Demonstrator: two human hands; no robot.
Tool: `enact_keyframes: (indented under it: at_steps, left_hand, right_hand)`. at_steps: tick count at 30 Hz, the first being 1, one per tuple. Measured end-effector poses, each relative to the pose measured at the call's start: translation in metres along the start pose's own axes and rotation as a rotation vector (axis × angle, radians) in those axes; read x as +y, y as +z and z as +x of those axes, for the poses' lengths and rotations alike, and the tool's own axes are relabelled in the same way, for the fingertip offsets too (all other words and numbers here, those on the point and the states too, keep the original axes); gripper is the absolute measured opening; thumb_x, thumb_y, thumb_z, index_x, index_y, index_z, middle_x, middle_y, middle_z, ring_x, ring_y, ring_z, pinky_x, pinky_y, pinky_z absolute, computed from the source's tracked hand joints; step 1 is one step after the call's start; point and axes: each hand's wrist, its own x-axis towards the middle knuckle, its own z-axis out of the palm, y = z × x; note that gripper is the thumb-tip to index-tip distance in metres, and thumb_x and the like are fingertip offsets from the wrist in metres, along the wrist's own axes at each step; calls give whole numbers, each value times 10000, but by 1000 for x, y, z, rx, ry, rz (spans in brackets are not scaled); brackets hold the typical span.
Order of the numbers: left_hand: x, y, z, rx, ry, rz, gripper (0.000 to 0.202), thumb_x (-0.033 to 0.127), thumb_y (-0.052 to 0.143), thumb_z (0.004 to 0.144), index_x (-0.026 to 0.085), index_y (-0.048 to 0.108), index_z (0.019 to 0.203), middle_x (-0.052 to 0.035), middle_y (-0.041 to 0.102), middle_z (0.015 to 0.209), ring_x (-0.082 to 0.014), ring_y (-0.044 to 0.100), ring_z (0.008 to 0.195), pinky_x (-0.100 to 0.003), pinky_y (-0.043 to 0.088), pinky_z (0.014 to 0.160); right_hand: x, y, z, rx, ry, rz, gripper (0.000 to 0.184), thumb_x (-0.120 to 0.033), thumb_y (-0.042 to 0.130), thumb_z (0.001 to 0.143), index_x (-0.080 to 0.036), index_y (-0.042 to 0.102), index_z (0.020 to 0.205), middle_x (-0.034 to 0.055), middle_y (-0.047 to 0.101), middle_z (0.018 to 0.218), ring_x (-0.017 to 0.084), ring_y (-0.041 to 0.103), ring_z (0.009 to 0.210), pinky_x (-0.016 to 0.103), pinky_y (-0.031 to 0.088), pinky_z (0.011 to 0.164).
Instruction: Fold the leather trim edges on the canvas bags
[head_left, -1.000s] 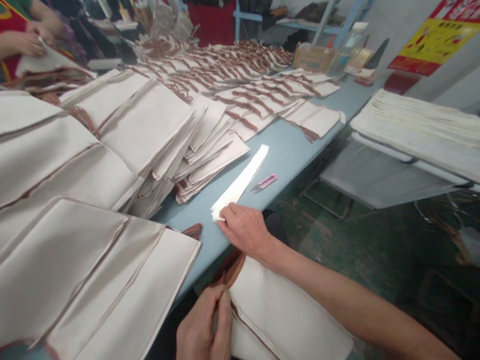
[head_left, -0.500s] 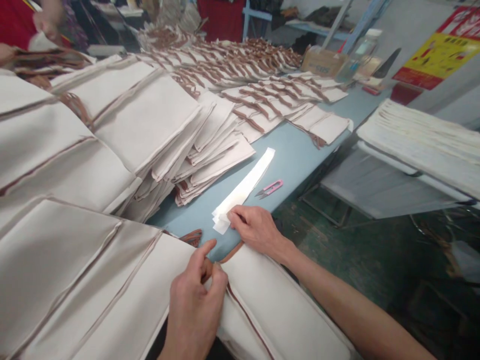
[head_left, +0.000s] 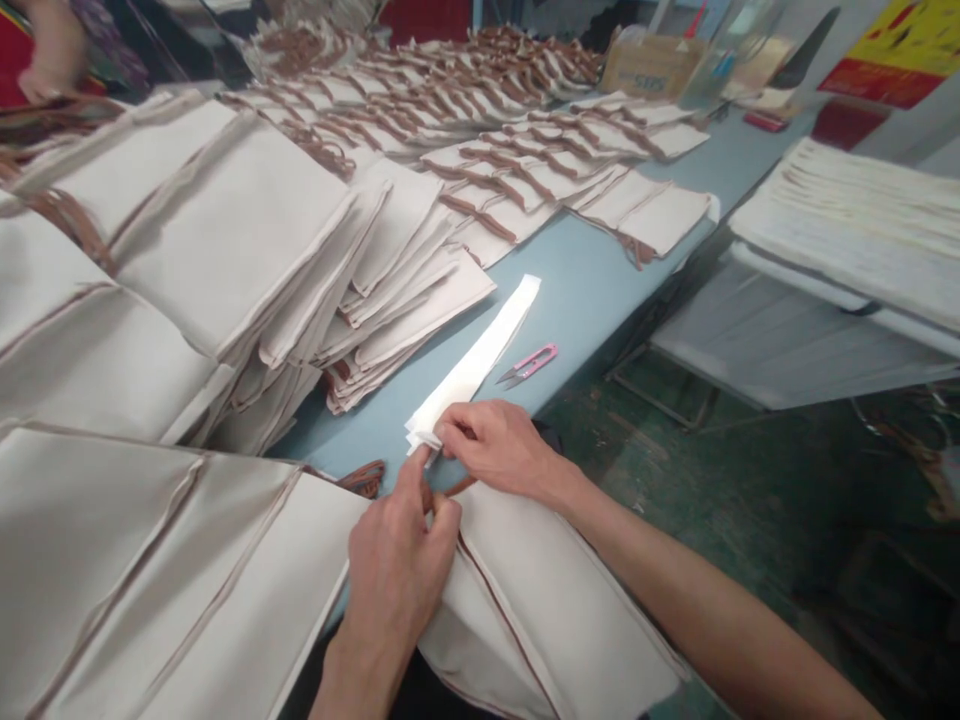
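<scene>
My right hand pinches the near end of a long white strip of fabric or paper lying on the table. My left hand sits just below it, its fingers shut on a brown cord at the top edge of a cream canvas bag. The raised left forefinger nearly meets the strip's end. That bag lies under my forearm at the table's edge. Pink-handled thread snips lie beside the strip, out of reach of my fingers.
Stacks of canvas bags with brown cords cover the blue table to the left and far end. A co-worker's hand is at top left. A cardboard box stands at the far end; a rack of white material stands right.
My left hand has risen from the bag toward the strip, still on the brown cord. My right hand now pinches the strip's end. The co-worker's hand has moved up and left.
</scene>
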Motion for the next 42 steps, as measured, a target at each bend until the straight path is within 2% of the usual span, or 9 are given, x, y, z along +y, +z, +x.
enact_keyframes:
  at_steps: [4, 8, 10, 13, 17, 23, 28, 33, 42]
  left_hand:
    - [3, 1, -1, -33, -50, 61, 497, 171, 565, 916, 192, 680, 1399, -40, 811, 750, -333, 805, 757, -332, 418, 626]
    - [4, 1, -1, -105, -68, 114, 468, 165, 557, 958, 184, 676, 1411, -56, 825, 778, -349, 819, 783, -342, 415, 632]
    - [4, 1, 0, -127, -68, 128, 506, 163, 569, 963, 198, 651, 1461, -45, 834, 793, -338, 827, 788, -337, 419, 636]
    - [4, 0, 1, -144, -65, 120, 605, 149, 594, 942, 225, 599, 1541, -23, 839, 794, -324, 828, 764, -335, 428, 639]
    - [2, 1, 2, -136, -54, 93, 588, 160, 584, 927, 224, 637, 1510, -13, 833, 761, -314, 824, 729, -335, 435, 626]
    - [-3, 1, 3, -98, -39, 30, 554, 173, 545, 920, 203, 674, 1458, -18, 843, 766, -298, 814, 724, -331, 433, 616]
    - [0, -2, 4, -158, -51, 52, 582, 171, 544, 935, 197, 636, 1510, -28, 853, 815, -315, 820, 773, -347, 449, 653]
    - [5, -5, 5, -207, -88, 78, 601, 170, 547, 964, 215, 591, 1562, -30, 853, 852, -325, 820, 816, -352, 434, 667]
    - [6, -3, 4, -129, -73, 108, 551, 180, 541, 943, 203, 651, 1482, -27, 830, 774, -302, 800, 745, -329, 407, 628]
  right_hand:
    - [0, 0, -8, -28, -64, -11, 257, -225, 578, 1062, -202, 785, 910, 25, 794, 868, 166, 678, 825, 277, 362, 718]
    - [2, 1, -12, -31, -92, 41, 106, -282, 752, 961, -190, 791, 996, -3, 775, 827, 138, 660, 733, 248, 400, 715]
    - [4, 3, -10, -35, -94, 39, 88, -264, 770, 939, -187, 790, 976, -19, 748, 766, 126, 628, 676, 244, 381, 675]
    - [7, 3, -5, -43, -93, 1, 139, -241, 685, 996, -184, 791, 926, -21, 714, 712, 124, 597, 658, 250, 341, 645]
    - [9, -1, 1, -80, -93, 5, 216, -242, 638, 1024, -177, 797, 892, -33, 671, 671, 111, 550, 627, 252, 312, 629]
    - [12, -4, 2, -130, -61, 73, 212, -311, 691, 1009, -172, 797, 888, -55, 658, 655, 96, 539, 609, 236, 320, 624]
    - [17, -4, 3, -144, -84, 141, 195, -198, 650, 982, -171, 811, 875, -41, 732, 720, 95, 562, 624, 229, 335, 625]
    - [19, -9, 5, -199, -122, 195, 209, -168, 630, 969, -159, 811, 865, -52, 661, 656, 94, 523, 603, 230, 313, 604]
    - [17, -9, 8, -187, -128, 176, 180, -170, 661, 968, -168, 809, 865, -50, 674, 670, 100, 557, 649, 235, 304, 621]
